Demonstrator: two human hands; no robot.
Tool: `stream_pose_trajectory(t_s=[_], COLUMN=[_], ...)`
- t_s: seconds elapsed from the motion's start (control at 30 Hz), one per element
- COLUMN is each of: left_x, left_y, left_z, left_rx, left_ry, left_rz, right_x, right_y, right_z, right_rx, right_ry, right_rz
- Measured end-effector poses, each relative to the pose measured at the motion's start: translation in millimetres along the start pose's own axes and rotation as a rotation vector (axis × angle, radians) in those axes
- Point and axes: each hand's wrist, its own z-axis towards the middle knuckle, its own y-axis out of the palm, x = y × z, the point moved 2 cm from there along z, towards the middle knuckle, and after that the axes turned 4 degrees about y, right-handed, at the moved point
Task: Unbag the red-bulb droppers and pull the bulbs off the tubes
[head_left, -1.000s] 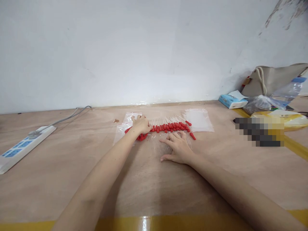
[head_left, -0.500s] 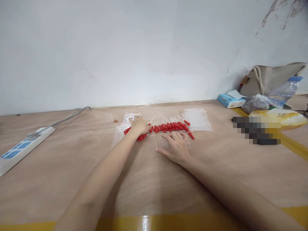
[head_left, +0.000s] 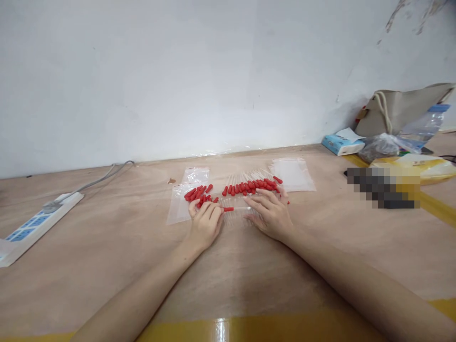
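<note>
While flat, glossy plastic bags (head_left: 295,175) lie just right of the row of red bulbs (head_left: 247,186), with a blue tissue pack (head_left: 342,143) and a dark, blurred-out thing (head_left: 381,187) well right of it, the left hand (head_left: 205,222) on the row's near side pinches a smooth red bulb (head_left: 228,209), partly hidden by its fingers, in line with a slim clear tube (head_left: 241,208). The right hand (head_left: 272,216), its fingers parted and loosely curved, hides the tube's other end; whether it grips there I cannot tell.
</note>
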Motion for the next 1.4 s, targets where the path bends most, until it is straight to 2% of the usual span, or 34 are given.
stream_pose_trajectory(t_s=[0.23, 0.4, 0.77, 1.13, 1.23, 1.4], left_x=[4, 3, 2, 7, -3, -24], left_y=[5.2, 7.3, 3.7, -1.1, -1.1, -0.8], left_z=[-7, -6, -8, -5, -9, -13], left_rx=[-0.062, -0.121, -0.166, -0.208, -0.154, -0.027], left_ry=[-0.066, -0.013, 0.062, 0.035, -0.035, -0.23], left_rz=[-0.161, -0.183, -0.186, -0.253, -0.268, -0.318], right_x=[-5, -6, -5, -8, 0, 16], right_y=[6, 7, 4, -2, -2, 0], right_z=[-2, -4, -9, -13, -15, -9], right_rx=[-0.146, -0.201, -0.117, -0.049, -0.071, -0.051], right_ry=[-0.057, -0.085, -0.159, -0.233, -0.186, 0.09], right_rz=[0.075, 0.151, 0.174, 0.093, 0.076, 0.014])
